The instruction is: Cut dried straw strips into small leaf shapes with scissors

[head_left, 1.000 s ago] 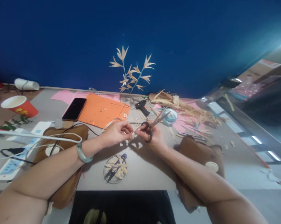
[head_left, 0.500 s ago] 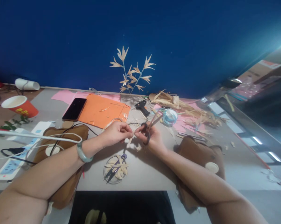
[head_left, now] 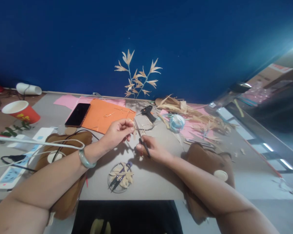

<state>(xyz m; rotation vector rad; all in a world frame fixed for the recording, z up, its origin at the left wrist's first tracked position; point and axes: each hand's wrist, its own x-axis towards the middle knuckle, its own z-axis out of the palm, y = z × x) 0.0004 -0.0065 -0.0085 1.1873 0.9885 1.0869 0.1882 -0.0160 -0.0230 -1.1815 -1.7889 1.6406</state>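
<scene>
My right hand [head_left: 153,151] is closed on a pair of dark scissors [head_left: 140,138], whose blades point up and to the left toward my left hand. My left hand [head_left: 118,131] pinches a small pale strip of dried leaf between thumb and fingers, right at the scissor tips. A green bangle [head_left: 84,159] sits on my left wrist. Below the hands lies a round dish [head_left: 120,177] with cut leaf pieces and small purple snips.
An orange sheet [head_left: 104,115], a black phone [head_left: 77,114], a black glue gun [head_left: 148,112], a blue tape roll [head_left: 177,122] and dried husks [head_left: 185,109] lie behind. A red cup [head_left: 21,111] stands left. Brown pads [head_left: 204,162] flank both arms. A leaf sprig [head_left: 136,78] rises at the wall.
My right hand has turned the scissors from pointing up-right to pointing up-left at the strip, and moved down a little. My left hand has lifted slightly up and back.
</scene>
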